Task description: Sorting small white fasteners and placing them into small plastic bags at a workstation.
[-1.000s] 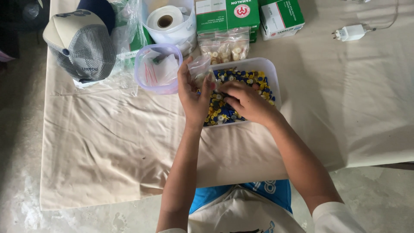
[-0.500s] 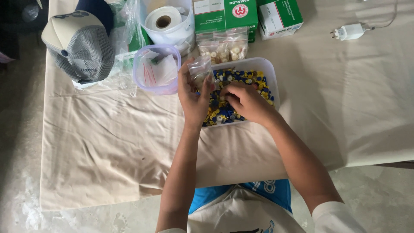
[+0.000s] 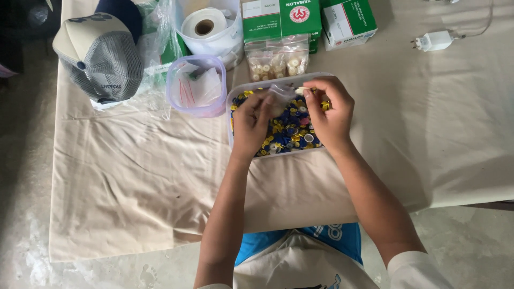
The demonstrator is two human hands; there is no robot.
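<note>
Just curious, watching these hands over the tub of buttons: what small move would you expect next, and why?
Probably the right hand slips its pale button into the small clear bag that the left hand pinches. The button sits right beside the bag, above the button tub.

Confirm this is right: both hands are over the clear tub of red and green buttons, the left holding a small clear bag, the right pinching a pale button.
Not quite. The head view shows the buttons in the clear tub are mostly blue and yellow. The rest holds: the left hand holds a small clear bag, and the right hand pinches a pale button.
</note>
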